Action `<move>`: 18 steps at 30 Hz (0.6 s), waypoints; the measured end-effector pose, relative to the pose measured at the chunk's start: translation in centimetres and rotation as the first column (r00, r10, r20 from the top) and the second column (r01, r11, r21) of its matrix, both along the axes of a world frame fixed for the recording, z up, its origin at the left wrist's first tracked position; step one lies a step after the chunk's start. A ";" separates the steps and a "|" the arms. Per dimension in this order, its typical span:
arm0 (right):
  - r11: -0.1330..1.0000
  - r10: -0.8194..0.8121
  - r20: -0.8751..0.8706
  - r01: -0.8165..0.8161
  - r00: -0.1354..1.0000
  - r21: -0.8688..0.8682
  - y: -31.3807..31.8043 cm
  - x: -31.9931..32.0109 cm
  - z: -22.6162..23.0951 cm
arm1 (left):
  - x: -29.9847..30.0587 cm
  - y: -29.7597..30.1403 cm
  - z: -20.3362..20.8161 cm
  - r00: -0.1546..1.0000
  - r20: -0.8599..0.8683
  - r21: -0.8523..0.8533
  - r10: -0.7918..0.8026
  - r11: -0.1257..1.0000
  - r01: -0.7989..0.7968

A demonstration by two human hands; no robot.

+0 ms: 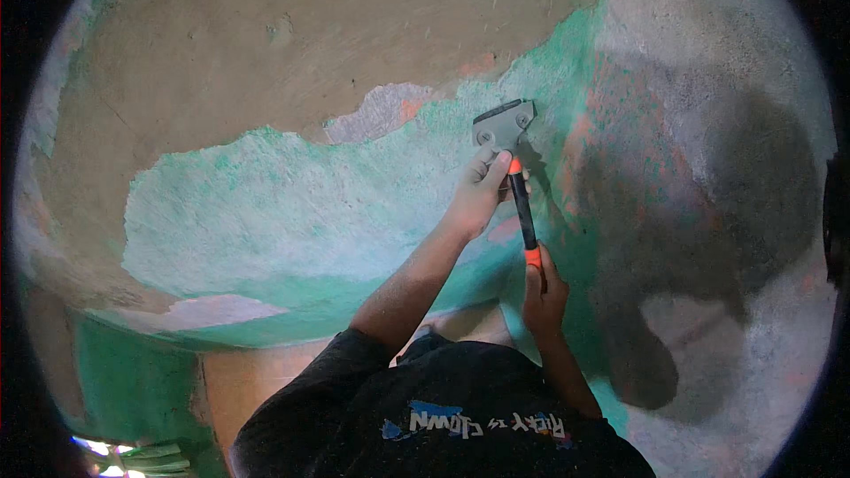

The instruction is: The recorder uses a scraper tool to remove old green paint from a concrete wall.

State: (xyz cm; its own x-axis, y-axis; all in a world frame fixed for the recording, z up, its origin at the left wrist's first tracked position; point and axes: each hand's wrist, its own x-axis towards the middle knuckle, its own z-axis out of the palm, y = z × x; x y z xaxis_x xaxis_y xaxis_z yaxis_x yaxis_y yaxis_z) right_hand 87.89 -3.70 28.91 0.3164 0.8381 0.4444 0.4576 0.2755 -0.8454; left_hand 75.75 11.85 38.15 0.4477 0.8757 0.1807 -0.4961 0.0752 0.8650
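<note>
A wall scraper (523, 204) with a wide grey metal head and a black handle with orange ends is held up before the wall. My left hand (482, 186) grips it just below the head, thumb against the upper orange band. Lower down, my right hand (544, 294) is closed round the orange butt of the handle. The scraper's head lies over green paint (301, 212) near the corner; whether its blade touches the wall I cannot tell. Above this paint, bare brown plaster (221, 53) begins along a ragged edge.
On the right, a second wall (646, 115) with worn grey, orange and green patches meets the painted one at a corner. Dark shadows fall across it. A tan surface (252, 372) shows below, and a bundle of pale green strips (146, 458) lies at the lower left.
</note>
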 end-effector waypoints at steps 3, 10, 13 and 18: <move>1.000 -0.005 -0.032 0.005 0.999 0.013 -0.2 -0.2 -0.2 | -0.1 0.0 -0.3 1.000 -0.001 -0.003 -0.005 1.000 0.005; 0.991 0.044 -0.048 -0.050 0.998 -0.121 -0.1 0.9 0.2 | 0.4 0.2 0.4 1.000 0.020 0.007 -0.007 1.000 0.007; 0.992 0.039 -0.050 -0.044 0.998 -0.120 -0.2 0.8 -0.2 | 0.5 0.0 0.4 1.000 0.010 0.015 0.005 1.000 -0.005; 0.989 0.038 -0.025 -0.041 0.999 -0.141 -0.4 1.3 0.3 | 0.8 -0.2 0.2 0.999 0.031 -0.065 0.028 0.998 -0.026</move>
State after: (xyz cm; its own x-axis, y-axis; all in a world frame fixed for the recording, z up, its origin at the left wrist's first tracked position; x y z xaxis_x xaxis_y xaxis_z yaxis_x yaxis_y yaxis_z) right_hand 89.21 -4.06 29.25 0.2898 0.9040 0.3142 0.4297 0.1705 -0.8867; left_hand 76.53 11.64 38.32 0.4186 0.8978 0.1370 -0.5260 0.1167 0.8424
